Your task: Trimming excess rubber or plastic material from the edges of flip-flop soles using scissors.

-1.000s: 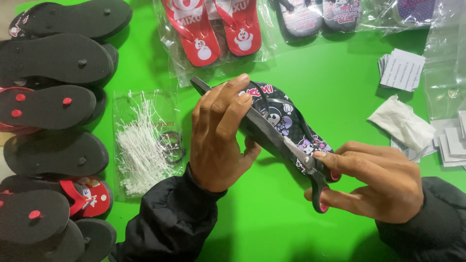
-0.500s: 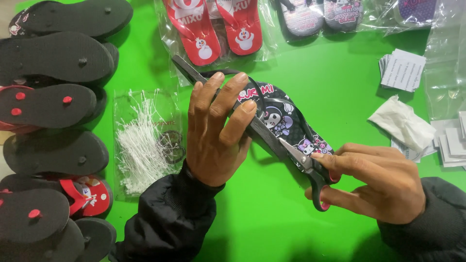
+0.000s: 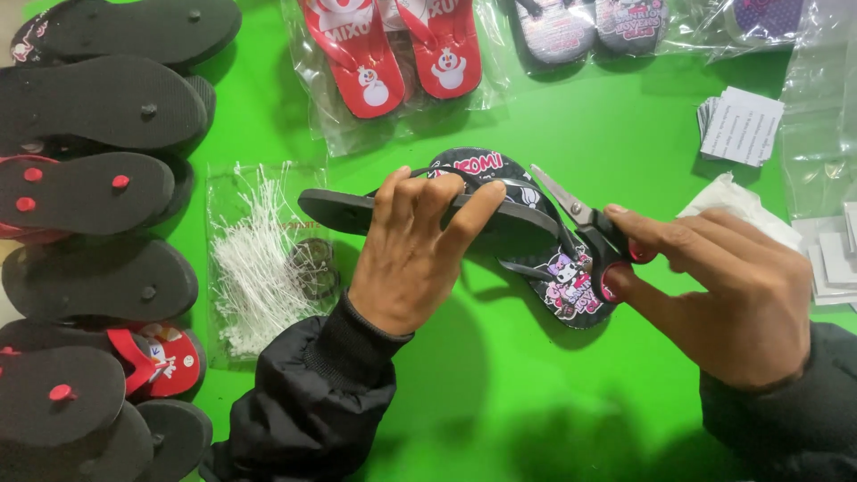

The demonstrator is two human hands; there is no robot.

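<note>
Two hands work: left hand [image 3: 415, 259] fingers clamp a sandal [image 3: 357, 212] steady; at 3 o'clock, right hand [image 3: 723, 290] fingers grip scissors [image 3: 580, 219].

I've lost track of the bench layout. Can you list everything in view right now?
black flip-flops: two, one with cartoon print, centre, held together
scissors: one, red handles, at the pair's right end
loose flip-flops: a stack, black soles, some red, left edge
bagged red flip-flops: one pair, snowman print, top centre
bagged printed flip-flops: one pair, dark, top right
bag of white plastic ties: one, left of centre
paper cards: white stacks, right side
table: green
left hand: grips the flip-flops
right hand: fingers on scissors
</note>
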